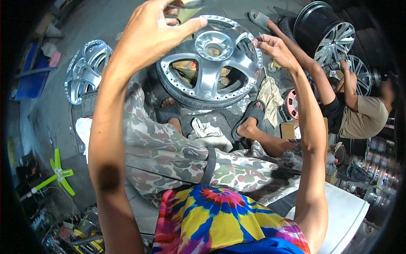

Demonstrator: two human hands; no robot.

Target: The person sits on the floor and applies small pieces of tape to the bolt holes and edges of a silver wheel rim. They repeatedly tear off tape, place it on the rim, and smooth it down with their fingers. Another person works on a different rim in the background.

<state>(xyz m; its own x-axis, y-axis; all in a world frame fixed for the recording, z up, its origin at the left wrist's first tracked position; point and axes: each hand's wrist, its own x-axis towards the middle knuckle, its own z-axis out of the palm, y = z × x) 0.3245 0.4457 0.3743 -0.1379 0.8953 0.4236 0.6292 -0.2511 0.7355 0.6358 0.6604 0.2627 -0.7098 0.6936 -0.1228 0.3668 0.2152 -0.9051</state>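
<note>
A polished silver wheel face (206, 67) with small holes around its rim lies flat on a tyre (186, 98) in front of me. Above its far left edge is my left hand (158, 31), fingers curled and thumb stretched toward the rim. A dark, thin thing (190, 4) shows by those fingers at the top edge; its kind is unclear. At the right edge of the wheel, my right hand (275, 50) has thumb and fingers pinched together. A thin sliver shows at its fingertips, too small to name.
Another silver wheel face (86, 70) leans at the left. Beige cloth (270, 97) lies right of the wheel, white cloth (209, 134) between my feet. A co-worker (359, 106) sits at the right by a large black-barrelled wheel (321, 31). A green fan (59, 172) stands lower left.
</note>
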